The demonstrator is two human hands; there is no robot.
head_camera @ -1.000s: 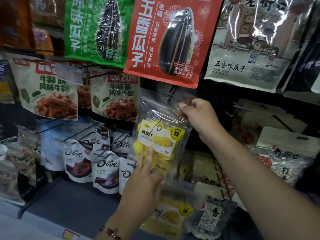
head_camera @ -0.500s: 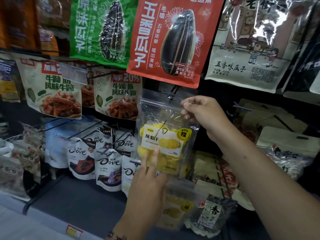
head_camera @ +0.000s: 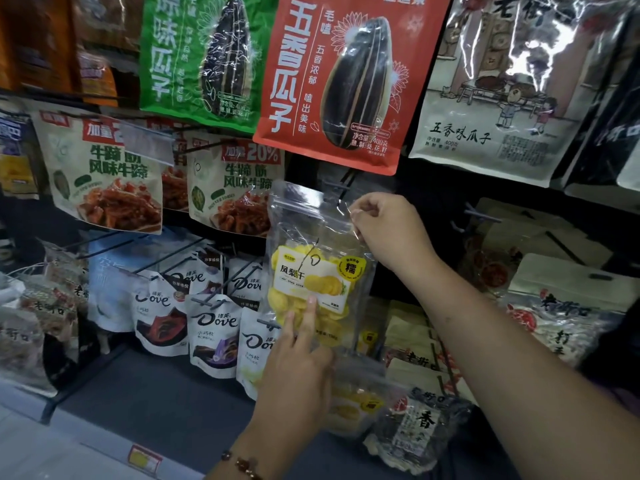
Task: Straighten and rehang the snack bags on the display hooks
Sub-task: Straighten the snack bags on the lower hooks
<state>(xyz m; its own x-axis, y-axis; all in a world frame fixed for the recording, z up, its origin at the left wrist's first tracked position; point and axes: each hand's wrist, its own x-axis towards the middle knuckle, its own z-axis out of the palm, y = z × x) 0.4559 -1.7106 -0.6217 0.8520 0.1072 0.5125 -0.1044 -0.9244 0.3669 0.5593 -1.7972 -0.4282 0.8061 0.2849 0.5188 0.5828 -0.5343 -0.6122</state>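
Since the frame half a second before, little had changed: the clear snack bag [head_camera: 320, 271] had stayed between the two hands, and its top edge had risen slightly closer to the black display hook [head_camera: 341, 188] above the right hand. The left hand's fingers had stayed pressed on the lower front of the bag.

The right hand [head_camera: 388, 230] was closed, thumb and fingers pinched together on the bag's upper right corner, just below the hook's tip. The left hand [head_camera: 298, 368] was beneath it, two fingers stretched up flat against the bag's front and the rest curled by the bottom edge; whether the thumb gripped the back could not be told. A beaded bracelet [head_camera: 242, 464] sat at the left wrist.

The bag hung roughly upright between the hands, tilted a little to the left at the top. It was transparent and crinkled, with a hang hole near its top edge, yellow round dried fruit slices inside, and a white and yellow label across the middle. Whether the hole was on the hook could not be told.

Above the right hand hung a red sunflower-seed bag [head_camera: 339, 81]; left of the left hand hung Dove pouches [head_camera: 214, 330]; a second bag of yellow slices [head_camera: 353, 407] lay just right of the left hand.
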